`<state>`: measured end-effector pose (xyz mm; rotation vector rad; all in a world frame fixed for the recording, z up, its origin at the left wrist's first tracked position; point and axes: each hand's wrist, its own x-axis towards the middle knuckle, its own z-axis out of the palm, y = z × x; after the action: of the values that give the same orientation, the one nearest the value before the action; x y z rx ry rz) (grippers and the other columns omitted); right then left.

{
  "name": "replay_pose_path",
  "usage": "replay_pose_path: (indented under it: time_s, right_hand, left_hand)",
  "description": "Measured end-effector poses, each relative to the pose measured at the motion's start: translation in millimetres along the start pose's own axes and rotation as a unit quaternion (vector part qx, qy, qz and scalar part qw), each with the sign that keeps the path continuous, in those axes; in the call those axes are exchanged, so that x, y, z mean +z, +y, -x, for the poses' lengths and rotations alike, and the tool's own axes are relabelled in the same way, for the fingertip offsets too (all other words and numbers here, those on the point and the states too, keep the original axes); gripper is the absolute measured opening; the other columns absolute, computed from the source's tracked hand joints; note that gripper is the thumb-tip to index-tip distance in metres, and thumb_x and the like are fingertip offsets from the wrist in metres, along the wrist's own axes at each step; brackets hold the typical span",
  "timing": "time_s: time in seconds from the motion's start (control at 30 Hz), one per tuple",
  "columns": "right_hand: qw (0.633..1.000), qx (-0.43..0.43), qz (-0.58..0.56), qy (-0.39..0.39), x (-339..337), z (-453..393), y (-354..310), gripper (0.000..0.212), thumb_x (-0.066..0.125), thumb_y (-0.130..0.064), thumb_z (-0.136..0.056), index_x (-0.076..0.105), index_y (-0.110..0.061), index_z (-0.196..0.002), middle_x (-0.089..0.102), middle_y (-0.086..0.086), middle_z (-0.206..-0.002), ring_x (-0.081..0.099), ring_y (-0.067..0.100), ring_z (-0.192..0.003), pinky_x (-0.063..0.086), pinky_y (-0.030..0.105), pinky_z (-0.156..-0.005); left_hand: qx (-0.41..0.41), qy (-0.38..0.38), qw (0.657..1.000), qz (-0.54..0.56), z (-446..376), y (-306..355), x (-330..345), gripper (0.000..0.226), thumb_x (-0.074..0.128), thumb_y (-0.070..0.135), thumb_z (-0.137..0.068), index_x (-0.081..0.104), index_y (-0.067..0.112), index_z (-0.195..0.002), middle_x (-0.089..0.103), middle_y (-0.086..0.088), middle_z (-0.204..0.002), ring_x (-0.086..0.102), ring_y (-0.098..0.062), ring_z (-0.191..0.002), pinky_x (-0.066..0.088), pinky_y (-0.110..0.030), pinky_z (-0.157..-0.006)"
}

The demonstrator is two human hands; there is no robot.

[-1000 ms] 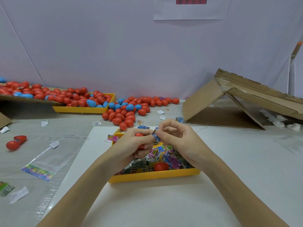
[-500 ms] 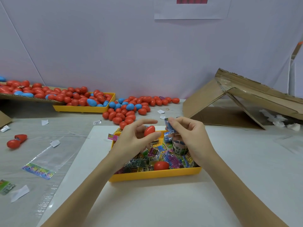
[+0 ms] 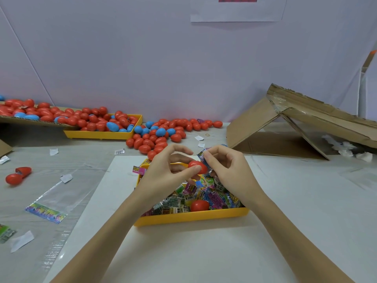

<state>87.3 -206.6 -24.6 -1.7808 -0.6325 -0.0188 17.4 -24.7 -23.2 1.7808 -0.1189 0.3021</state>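
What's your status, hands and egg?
Left hand pinches red egg. Right hand pinches small packet right beside it. Both over yellow tray; nothing between them.

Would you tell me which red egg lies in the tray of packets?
The lone egg against the tray's front wall; the others are held or lie outside it.
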Motion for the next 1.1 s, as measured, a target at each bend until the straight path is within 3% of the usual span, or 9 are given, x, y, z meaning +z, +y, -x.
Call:
replay_pose_path:
  time_s: [0.13,0.33,0.73,0.9,1.1]
  right_hand:
    - [0.999,-0.031,0.038,-0.009,-2.1,0.1,-0.4,0.018,0.061,-0.029,-0.103,0.072,-0.018,-0.095,0.073,0.0,-0.079,0.068,0.012,-0.072,0.055,0.024,-0.064]
    - [0.998,-0.04,0.054,-0.013,-3.2,0.9,0.7,0.017,0.061,-0.025,-0.104,0.071,-0.015,-0.093,0.073,0.001,-0.079,0.073,0.017,-0.074,0.06,0.045,-0.073]
    - [0.995,-0.047,0.084,-0.022,-4.0,0.3,0.6,0.017,0.061,-0.026,-0.103,0.07,-0.015,-0.092,0.071,-0.001,-0.076,0.069,0.014,-0.075,0.059,0.036,-0.072]
    - [0.995,-0.037,0.081,-0.038,-4.2,0.8,-0.8,0.018,0.06,-0.026,-0.104,0.069,-0.014,-0.093,0.071,0.004,-0.078,0.07,0.019,-0.077,0.059,0.044,-0.076]
    - [0.995,-0.034,0.082,-0.043,-4.8,1.1,-1.9,0.017,0.061,-0.026,-0.103,0.069,-0.017,-0.092,0.072,0.0,-0.077,0.07,0.015,-0.076,0.06,0.039,-0.076]
  left_hand:
    - [0.013,-0.001,1.0,-0.028,-0.3,-0.5,-1.7,0.047,0.083,0.031,-0.08,0.067,0.021,-0.123,0.077,0.006,-0.101,0.077,-0.016,-0.083,0.062,-0.027,-0.081]
    - [0.013,-0.009,1.0,-0.016,-0.9,-1.0,-2.1,0.028,0.08,0.021,-0.089,0.074,0.02,-0.117,0.079,0.004,-0.097,0.077,-0.014,-0.087,0.058,-0.019,-0.077]
    - [0.009,-0.02,0.999,-0.032,-0.3,-0.5,-2.9,0.028,0.078,0.022,-0.09,0.074,0.018,-0.117,0.079,0.004,-0.096,0.077,-0.014,-0.088,0.059,-0.021,-0.079]
    - [0.011,-0.023,0.999,-0.036,-0.2,-0.6,-3.1,0.026,0.078,0.022,-0.091,0.073,0.02,-0.116,0.079,0.004,-0.096,0.077,-0.014,-0.086,0.059,-0.02,-0.077]
    - [0.028,-0.021,0.999,-0.03,-0.7,-0.3,-2.9,0.025,0.078,0.022,-0.09,0.072,0.023,-0.114,0.077,0.002,-0.101,0.077,-0.021,-0.084,0.062,-0.027,-0.075]
